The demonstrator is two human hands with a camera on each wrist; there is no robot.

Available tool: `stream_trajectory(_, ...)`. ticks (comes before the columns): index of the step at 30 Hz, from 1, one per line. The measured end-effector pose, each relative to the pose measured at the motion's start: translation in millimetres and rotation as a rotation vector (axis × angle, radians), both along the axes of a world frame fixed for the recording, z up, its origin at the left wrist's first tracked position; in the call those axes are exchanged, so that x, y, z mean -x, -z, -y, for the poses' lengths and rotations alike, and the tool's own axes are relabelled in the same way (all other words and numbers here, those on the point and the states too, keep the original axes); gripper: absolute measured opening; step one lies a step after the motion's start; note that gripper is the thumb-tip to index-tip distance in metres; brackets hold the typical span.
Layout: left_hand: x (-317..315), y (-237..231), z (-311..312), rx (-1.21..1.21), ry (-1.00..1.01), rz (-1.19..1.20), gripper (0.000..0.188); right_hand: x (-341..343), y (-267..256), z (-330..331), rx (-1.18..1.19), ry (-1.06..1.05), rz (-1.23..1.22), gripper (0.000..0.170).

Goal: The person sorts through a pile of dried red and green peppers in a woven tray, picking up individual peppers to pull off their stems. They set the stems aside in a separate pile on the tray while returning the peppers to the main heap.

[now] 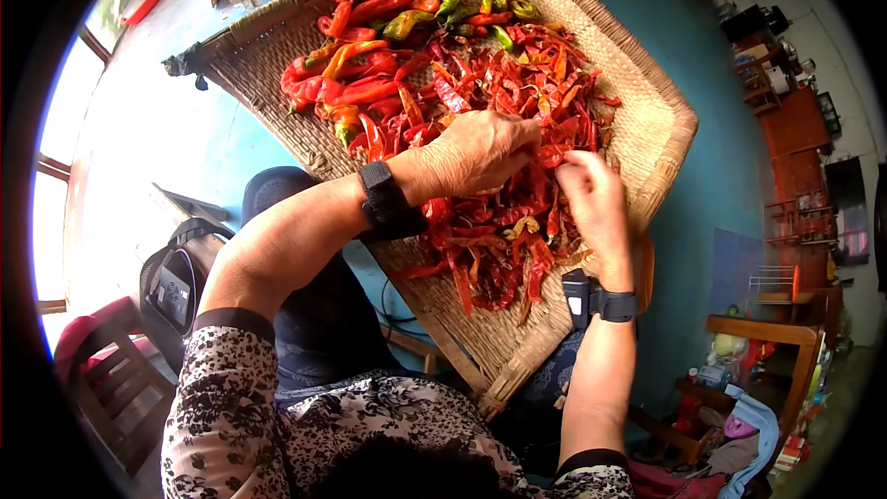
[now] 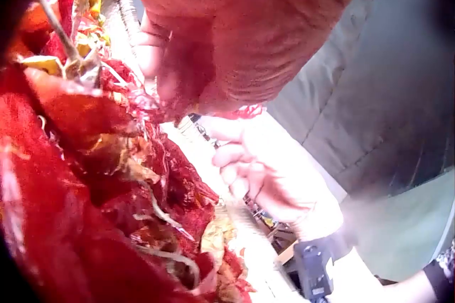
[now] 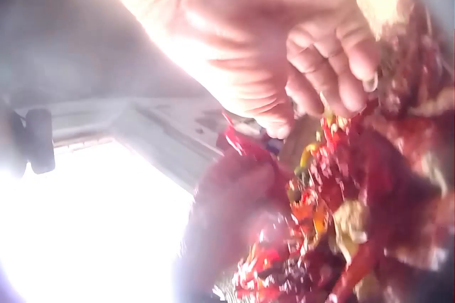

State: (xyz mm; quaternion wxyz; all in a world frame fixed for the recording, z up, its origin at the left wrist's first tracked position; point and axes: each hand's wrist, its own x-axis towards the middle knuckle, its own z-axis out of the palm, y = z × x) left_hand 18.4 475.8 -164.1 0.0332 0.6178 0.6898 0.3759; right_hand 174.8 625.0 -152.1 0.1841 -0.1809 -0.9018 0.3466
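Red peppers (image 1: 499,263) lay mid woven tray (image 1: 651,97); tray was bare along far R edge & at near corner, so room there. R forearm (image 1: 599,379) crossed near R edge. L hand (image 1: 471,152) was over the peppers, fingers curled, tips hidden; couldn't tell if gripping. R hand (image 1: 596,199) had bent fingers at one pepper (image 1: 552,155) btwn the hands; pinch vs. touch unclear. R-wrist view blurred, L side washed out.

Left hand (image 1: 476,155), back upward, fingers (image 1: 527,139) curled, right hand (image 1: 599,208) (fingers bent) near it, both forearms (image 1: 300,231) extended forward, left elbow (image 1: 229,286) bent
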Motion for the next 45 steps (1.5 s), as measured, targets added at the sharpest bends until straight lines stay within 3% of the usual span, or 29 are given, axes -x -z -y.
stream_trajectory(2, 2, -1, 0, -0.052, 0.002, 0.102, 0.014, 10, 4, 6, -0.027, 0.001, 0.251, 0.038)
stream_trajectory(4, 3, 0, -1, -0.129, 0.015, 0.286, 0.012, 13, 6, 7, -0.063, 0.006, 0.261, 0.034)
stream_trajectory(10, 4, -3, 3, -0.107, 0.011, 0.335, 0.011, 15, 7, 8, -0.244, -0.011, 0.306, 0.024)
stream_trajectory(13, 5, 1, 1, -0.104, 0.014, 0.28, 0.011, 11, 13, -4, -0.085, 0.1, 0.135, 0.023)
stream_trajectory(16, 4, 0, 2, -0.102, 0.024, 0.257, 0.011, -4, 1, -17, 0.321, 0.036, -0.15, 0.017)
stream_trajectory(18, 3, -2, 2, -0.09, 0.027, 0.278, 0.011, -20, -14, -23, 0.449, 0.116, -0.252, 0.018)
stream_trajectory(20, 3, -1, 2, -0.054, 0.037, 0.228, 0.011, -33, -12, -45, 0.595, 0.121, -0.563, 0.012)
stream_trajectory(22, 3, -1, 2, -0.052, 0.05, 0.243, 0.011, -40, -24, -49, 0.597, 0.147, -0.881, 0.01)
stream_trajectory(24, 2, -1, 0, -0.05, 0.064, 0.257, 0.011, -46, -31, -58, 0.808, 0.048, -1.138, 0.009)
stream_trajectory(26, 2, 2, -3, -0.074, 0.09, 0.253, 0.011, -51, -26, -67, 0.972, 0.032, -1.15, 0.011)
stream_trajectory(30, -1, 3, -5, -0.061, 0.1, 0.24, 0.011, -27, -12, -36, 0.704, 0.209, -0.702, 0.012)
stream_trajectory(32, -1, 4, -6, -0.065, 0.1, 0.242, 0.011, -16, -5, -17, 0.499, 0.078, -0.488, 0.016)
stream_trajectory(35, -2, 2, -5, -0.066, 0.115, 0.247, 0.011, -14, -13, 3, 0.637, -0.059, -0.346, 0.025)
stream_trajectory(38, -1, 8, -6, -0.088, 0.127, 0.169, 0.012, -13, -19, 8, 0.559, -0.026, -0.265, 0.027)
stream_trajectory(41, -1, 9, -4, -0.085, 0.143, 0.176, 0.013, -21, -20, -17, 0.63, 0.025, -0.469, 0.028)
stream_trajectory(45, -1, 6, -2, -0.078, 0.162, 0.181, 0.013, -46, -27, -63, 0.828, 0.043, -0.954, 0.035)
